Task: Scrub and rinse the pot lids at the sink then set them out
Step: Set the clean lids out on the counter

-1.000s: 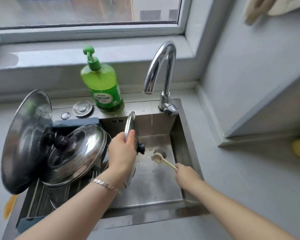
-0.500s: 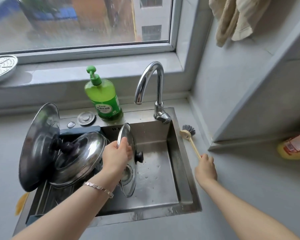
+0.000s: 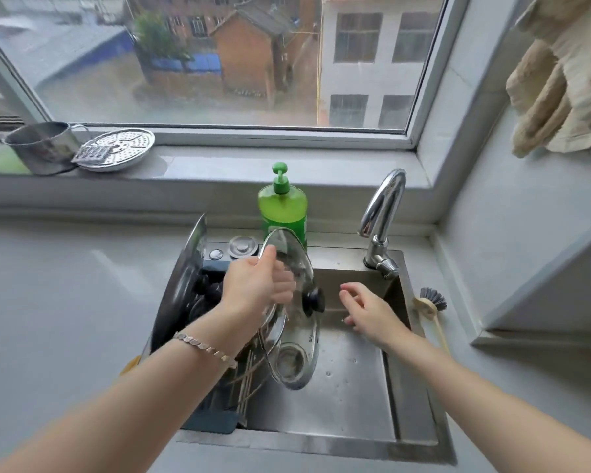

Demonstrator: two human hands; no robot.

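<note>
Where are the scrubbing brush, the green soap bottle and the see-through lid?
scrubbing brush (image 3: 431,299), head view, on its dark bristles.
green soap bottle (image 3: 282,209), head view, on the middle of its green body.
see-through lid (image 3: 297,332), head view, on the clear glass in its lower half.

A grey counter (image 3: 65,302) runs wall to wall, with a steel sink (image 3: 321,442) sunk into it. On the counter just right of the sink lies a dish brush (image 3: 432,302), bristles toward the far side. A green soap bottle (image 3: 282,209) stands at the sink's far edge, and the faucet (image 3: 381,213) stands at its far right corner. A drying rack (image 3: 215,421) fills the sink's left part, with a large steel lid (image 3: 181,285) leaning on edge in it. On the windowsill (image 3: 219,165) beyond, far left, a steel cup (image 3: 40,148) touches a perforated steamer plate (image 3: 116,150).
</note>
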